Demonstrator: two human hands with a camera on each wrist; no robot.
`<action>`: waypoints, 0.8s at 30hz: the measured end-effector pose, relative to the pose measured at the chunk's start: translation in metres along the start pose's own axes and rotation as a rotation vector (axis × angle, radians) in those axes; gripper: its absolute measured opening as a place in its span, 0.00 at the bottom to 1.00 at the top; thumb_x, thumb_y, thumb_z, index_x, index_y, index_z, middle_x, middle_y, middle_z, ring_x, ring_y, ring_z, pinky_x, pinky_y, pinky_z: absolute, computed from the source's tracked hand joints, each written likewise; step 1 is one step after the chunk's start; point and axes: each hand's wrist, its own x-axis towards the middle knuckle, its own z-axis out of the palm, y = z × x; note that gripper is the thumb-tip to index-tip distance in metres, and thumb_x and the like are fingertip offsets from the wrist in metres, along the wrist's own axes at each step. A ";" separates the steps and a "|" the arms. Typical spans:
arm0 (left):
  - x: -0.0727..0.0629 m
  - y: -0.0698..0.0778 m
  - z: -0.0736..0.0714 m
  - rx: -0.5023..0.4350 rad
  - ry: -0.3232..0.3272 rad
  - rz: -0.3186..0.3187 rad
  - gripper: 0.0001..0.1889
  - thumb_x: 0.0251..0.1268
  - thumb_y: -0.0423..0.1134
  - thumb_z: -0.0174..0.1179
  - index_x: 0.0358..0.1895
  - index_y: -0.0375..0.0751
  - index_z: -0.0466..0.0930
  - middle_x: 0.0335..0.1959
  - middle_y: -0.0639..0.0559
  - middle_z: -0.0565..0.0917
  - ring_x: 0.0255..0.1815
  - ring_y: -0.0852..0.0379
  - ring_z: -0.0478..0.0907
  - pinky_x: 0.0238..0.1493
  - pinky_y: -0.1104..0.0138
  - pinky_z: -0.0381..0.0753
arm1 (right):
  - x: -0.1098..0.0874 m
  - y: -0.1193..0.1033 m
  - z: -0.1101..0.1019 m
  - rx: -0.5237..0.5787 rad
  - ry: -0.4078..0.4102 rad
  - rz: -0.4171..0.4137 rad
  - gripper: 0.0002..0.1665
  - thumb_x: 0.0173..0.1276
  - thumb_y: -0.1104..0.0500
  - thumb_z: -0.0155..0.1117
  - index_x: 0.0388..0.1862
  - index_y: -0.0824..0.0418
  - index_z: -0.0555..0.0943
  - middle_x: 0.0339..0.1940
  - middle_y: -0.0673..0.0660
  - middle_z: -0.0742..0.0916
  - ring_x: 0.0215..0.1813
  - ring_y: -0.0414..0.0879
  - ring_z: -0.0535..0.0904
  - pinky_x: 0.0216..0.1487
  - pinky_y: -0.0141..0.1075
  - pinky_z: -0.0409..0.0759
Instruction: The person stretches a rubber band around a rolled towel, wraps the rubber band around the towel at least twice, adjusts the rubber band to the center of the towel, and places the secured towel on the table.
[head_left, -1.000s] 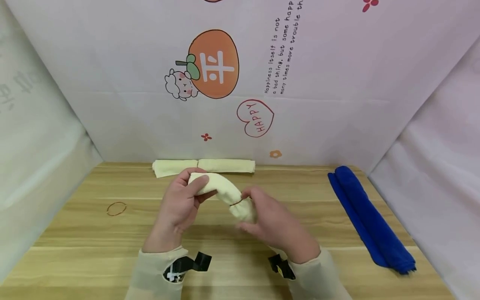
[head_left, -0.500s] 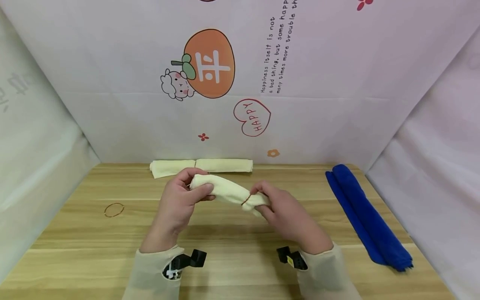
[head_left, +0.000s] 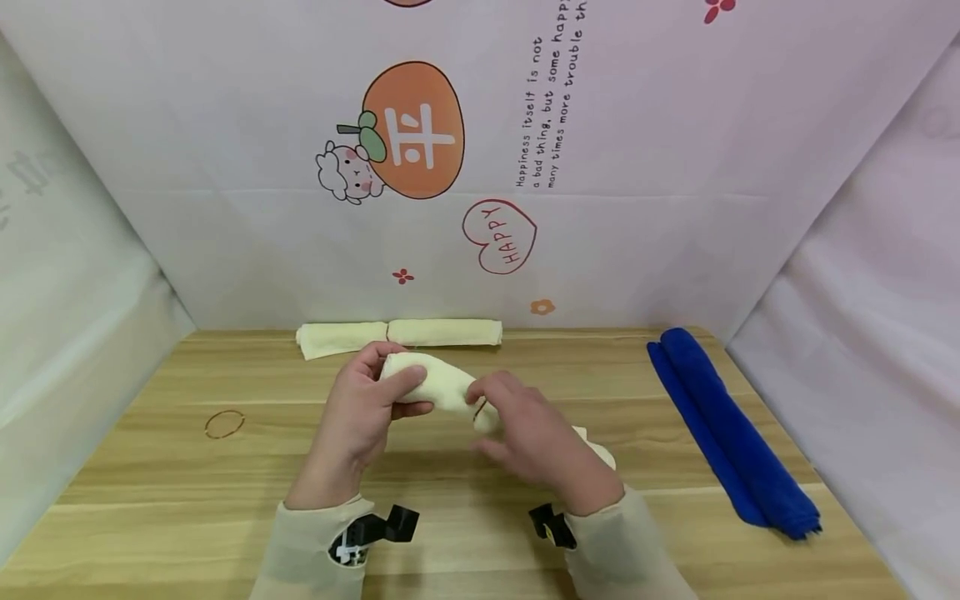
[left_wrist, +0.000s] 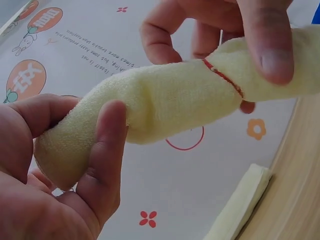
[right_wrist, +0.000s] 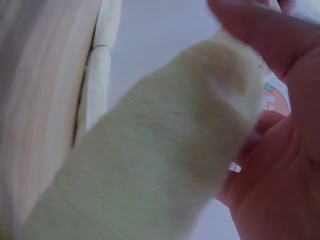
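Pale yellow terry cloth, rolled into a bent tube, is held above the table [head_left: 135, 508] between two hands: this rolled towel [head_left: 442, 385] slopes down from the left hand [head_left: 356, 412] to the right hand [head_left: 534, 432]. The left hand grips one end, its thumb pressed on the near face and its fingers behind; that grip looks the same as half a second ago.

The right hand has changed more. Half a second ago it held the towel's other end; now it has come in closer to the left hand, blurred in the head view, with thumb and fingers curled round the roll close by the reddish-brown band [left_wrist: 222, 76]. A length of towel now shows past that hand, beside the wrist, where the earlier view showed none. The band circles the roll at a slant, and the left wrist view shows the right thumb lying just beyond it.

Other things on the table look unmoved: a second pale yellow roll [head_left: 446, 332] at the back edge, cinched near its middle, a loose ring-shaped band [head_left: 225, 411] to the left, and a blue towel [head_left: 727, 433] lying lengthwise at the right. Behind stands a printed white backdrop [head_left: 637, 217].
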 end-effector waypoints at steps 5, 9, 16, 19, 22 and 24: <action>0.000 0.001 -0.001 0.031 0.011 -0.010 0.12 0.66 0.26 0.63 0.50 0.34 0.76 0.44 0.40 0.74 0.40 0.46 0.78 0.31 0.57 0.86 | -0.001 0.005 0.003 -0.008 0.015 0.005 0.23 0.59 0.64 0.75 0.49 0.52 0.74 0.46 0.48 0.80 0.38 0.46 0.74 0.43 0.42 0.76; 0.001 0.001 -0.001 0.054 0.016 0.008 0.11 0.66 0.26 0.63 0.50 0.30 0.78 0.43 0.39 0.74 0.39 0.46 0.79 0.32 0.56 0.86 | 0.000 0.011 0.002 0.027 0.029 -0.047 0.18 0.55 0.67 0.71 0.41 0.52 0.76 0.39 0.45 0.81 0.32 0.41 0.72 0.35 0.35 0.75; 0.002 -0.001 -0.001 0.050 0.023 0.025 0.09 0.64 0.24 0.64 0.46 0.29 0.79 0.40 0.38 0.74 0.36 0.46 0.80 0.32 0.55 0.86 | -0.001 0.015 -0.003 0.050 0.043 -0.105 0.18 0.51 0.68 0.69 0.28 0.51 0.70 0.30 0.44 0.77 0.26 0.39 0.67 0.25 0.31 0.69; 0.003 -0.001 -0.003 0.031 0.029 0.027 0.09 0.63 0.24 0.65 0.46 0.29 0.79 0.42 0.39 0.75 0.36 0.46 0.81 0.33 0.55 0.86 | -0.003 0.018 -0.007 0.069 0.058 -0.101 0.20 0.51 0.68 0.70 0.25 0.51 0.68 0.28 0.43 0.75 0.26 0.39 0.68 0.26 0.32 0.68; 0.003 0.000 -0.007 -0.013 0.063 0.035 0.08 0.63 0.24 0.65 0.44 0.31 0.80 0.42 0.40 0.76 0.36 0.47 0.81 0.33 0.56 0.86 | -0.006 0.024 -0.012 0.100 0.071 -0.074 0.22 0.53 0.66 0.73 0.24 0.50 0.67 0.26 0.41 0.73 0.25 0.38 0.67 0.25 0.32 0.67; 0.003 0.000 -0.009 -0.037 0.077 0.041 0.08 0.63 0.24 0.65 0.43 0.33 0.81 0.42 0.40 0.77 0.36 0.47 0.81 0.33 0.57 0.86 | -0.008 0.027 -0.016 0.107 0.066 -0.045 0.23 0.54 0.65 0.75 0.24 0.49 0.67 0.24 0.41 0.72 0.24 0.37 0.65 0.24 0.31 0.66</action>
